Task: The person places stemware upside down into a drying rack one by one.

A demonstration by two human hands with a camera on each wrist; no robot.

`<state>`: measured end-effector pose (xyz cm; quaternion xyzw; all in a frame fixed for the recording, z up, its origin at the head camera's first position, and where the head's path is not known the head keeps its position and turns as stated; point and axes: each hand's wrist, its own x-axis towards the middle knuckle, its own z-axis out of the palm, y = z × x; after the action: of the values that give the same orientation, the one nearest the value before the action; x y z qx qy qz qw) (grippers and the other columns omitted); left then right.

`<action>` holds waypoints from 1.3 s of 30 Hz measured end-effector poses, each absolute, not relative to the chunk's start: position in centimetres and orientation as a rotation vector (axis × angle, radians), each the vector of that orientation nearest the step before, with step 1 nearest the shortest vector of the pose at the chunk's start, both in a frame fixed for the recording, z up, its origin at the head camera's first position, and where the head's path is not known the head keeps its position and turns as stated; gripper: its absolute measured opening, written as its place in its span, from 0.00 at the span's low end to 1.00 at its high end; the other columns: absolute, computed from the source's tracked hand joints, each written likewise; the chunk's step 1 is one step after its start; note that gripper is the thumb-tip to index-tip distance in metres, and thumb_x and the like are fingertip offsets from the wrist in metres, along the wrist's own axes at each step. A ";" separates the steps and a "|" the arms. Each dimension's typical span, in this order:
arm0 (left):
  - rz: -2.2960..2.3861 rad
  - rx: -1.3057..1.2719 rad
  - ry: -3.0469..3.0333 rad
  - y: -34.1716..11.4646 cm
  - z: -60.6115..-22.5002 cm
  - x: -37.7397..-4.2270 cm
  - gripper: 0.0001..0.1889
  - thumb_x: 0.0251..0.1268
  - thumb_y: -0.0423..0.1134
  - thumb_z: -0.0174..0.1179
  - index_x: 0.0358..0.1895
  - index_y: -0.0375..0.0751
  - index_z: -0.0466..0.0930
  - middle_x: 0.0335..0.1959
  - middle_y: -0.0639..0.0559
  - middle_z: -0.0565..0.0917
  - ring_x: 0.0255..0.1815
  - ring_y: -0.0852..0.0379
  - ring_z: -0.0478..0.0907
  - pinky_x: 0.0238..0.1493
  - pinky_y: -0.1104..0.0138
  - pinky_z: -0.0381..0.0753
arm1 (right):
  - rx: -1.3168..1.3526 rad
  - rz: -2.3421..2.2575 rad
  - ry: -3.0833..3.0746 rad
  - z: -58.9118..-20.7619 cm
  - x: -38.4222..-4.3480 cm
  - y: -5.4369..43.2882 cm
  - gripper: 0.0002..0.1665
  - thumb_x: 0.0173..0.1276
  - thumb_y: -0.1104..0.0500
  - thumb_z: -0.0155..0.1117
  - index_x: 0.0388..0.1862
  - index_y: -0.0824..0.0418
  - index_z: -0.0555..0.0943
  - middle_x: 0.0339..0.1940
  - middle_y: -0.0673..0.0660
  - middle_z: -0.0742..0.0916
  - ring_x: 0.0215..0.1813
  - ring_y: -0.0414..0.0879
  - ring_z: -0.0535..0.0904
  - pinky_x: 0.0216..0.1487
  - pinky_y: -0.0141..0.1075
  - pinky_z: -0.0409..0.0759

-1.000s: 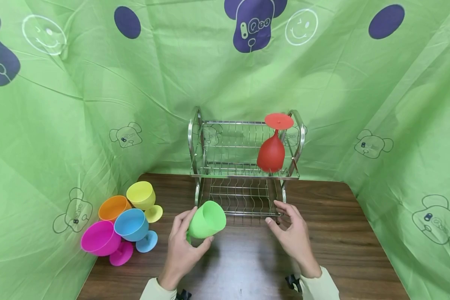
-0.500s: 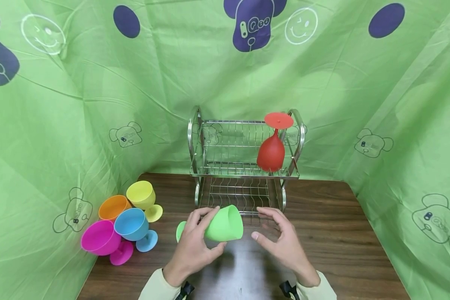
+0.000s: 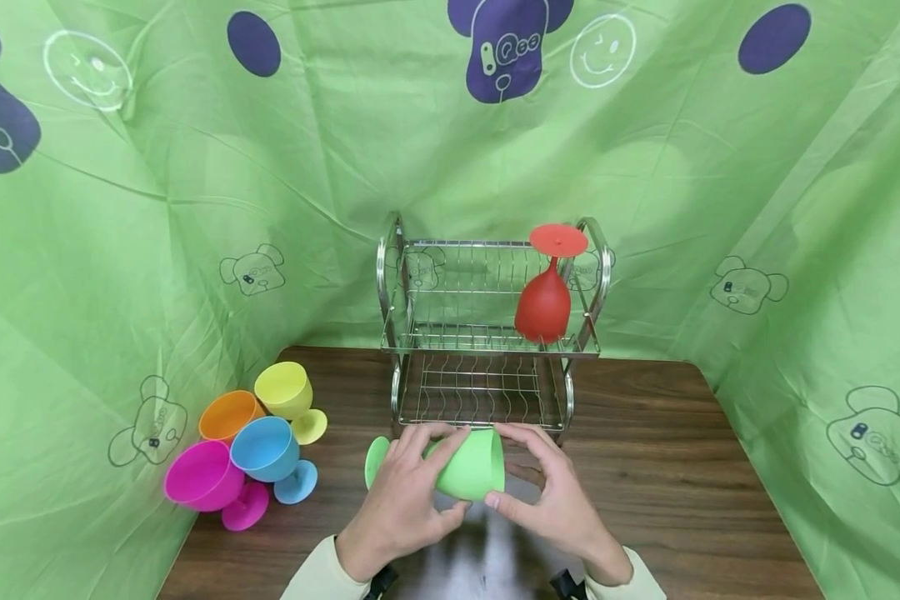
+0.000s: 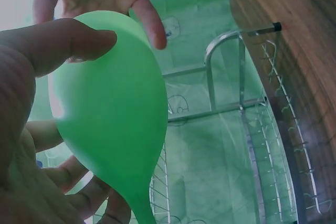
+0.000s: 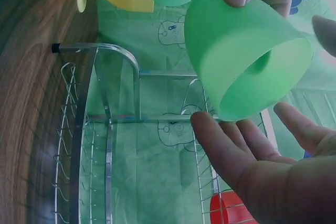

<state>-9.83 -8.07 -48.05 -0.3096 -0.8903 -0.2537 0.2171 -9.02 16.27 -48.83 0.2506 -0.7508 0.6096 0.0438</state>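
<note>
A green goblet (image 3: 471,468) lies tilted on its side above the table, its foot to the left and its mouth to the right. My left hand (image 3: 403,498) grips its bowl, thumb on one side and fingers curled on the other, as the left wrist view also shows. Close to the mouth is my right hand (image 3: 553,503), fingers nearly straight and thumb apart. In the right wrist view the fingers (image 5: 223,148) of that hand are at the goblet's rim; whether they touch it is hard to tell.
Behind my hands stands a two-tier metal dish rack (image 3: 487,354). An upside-down red goblet (image 3: 543,307) rests on its upper tier, right side. Yellow (image 3: 283,390), orange (image 3: 230,415), blue (image 3: 265,450) and pink (image 3: 204,477) goblets cluster at left on the wooden table (image 3: 645,442). Green cloth surrounds everything.
My left hand has moved right with the green goblet, tipping its mouth from upward to rightward. My right hand has come left, up to the goblet's rim.
</note>
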 end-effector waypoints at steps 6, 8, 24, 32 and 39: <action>-0.678 -0.894 -2.470 -8.0 -47.9 -9.7 0.52 0.34 0.49 0.85 0.73 0.50 0.77 0.64 0.54 0.78 0.61 0.54 0.76 0.49 0.60 0.77 | 0.761 1.889 -2.285 -48.9 -8.8 16.1 0.44 0.63 0.66 0.79 0.77 0.55 0.72 0.71 0.63 0.76 0.68 0.42 0.77 0.61 0.44 0.89; -0.670 -0.895 -2.473 -8.0 -47.9 -9.7 0.52 0.34 0.49 0.85 0.73 0.50 0.77 0.64 0.54 0.78 0.61 0.55 0.76 0.49 0.60 0.77 | 0.760 1.901 -2.280 -49.0 -8.8 16.0 0.44 0.63 0.67 0.79 0.77 0.56 0.72 0.70 0.61 0.76 0.68 0.42 0.77 0.61 0.44 0.89; -0.669 -0.877 -2.493 -8.1 -47.9 -9.3 0.53 0.35 0.49 0.86 0.76 0.51 0.75 0.66 0.54 0.78 0.62 0.55 0.75 0.51 0.59 0.78 | 0.730 1.913 -2.284 -49.2 -8.5 15.6 0.42 0.64 0.66 0.78 0.75 0.57 0.73 0.69 0.59 0.78 0.69 0.45 0.77 0.61 0.44 0.89; -0.777 -0.764 -2.409 -7.4 -48.5 -9.0 0.52 0.36 0.50 0.84 0.75 0.46 0.75 0.68 0.48 0.78 0.66 0.50 0.75 0.60 0.53 0.81 | 0.658 1.919 -2.241 -49.3 -8.9 15.6 0.41 0.61 0.68 0.78 0.73 0.67 0.72 0.69 0.64 0.78 0.68 0.42 0.78 0.57 0.46 0.90; -1.331 -0.498 -2.179 -6.8 -48.9 -7.8 0.35 0.53 0.38 0.79 0.68 0.45 0.81 0.61 0.51 0.82 0.59 0.53 0.81 0.57 0.61 0.84 | 0.513 2.047 -2.166 -49.5 -9.1 15.5 0.41 0.63 0.72 0.75 0.74 0.59 0.72 0.69 0.66 0.77 0.68 0.45 0.79 0.59 0.46 0.89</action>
<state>-7.81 -6.76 -48.92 -0.1844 -0.8073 -0.4930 0.2669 -9.09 15.52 -49.48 0.1695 -0.7150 0.6757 0.0589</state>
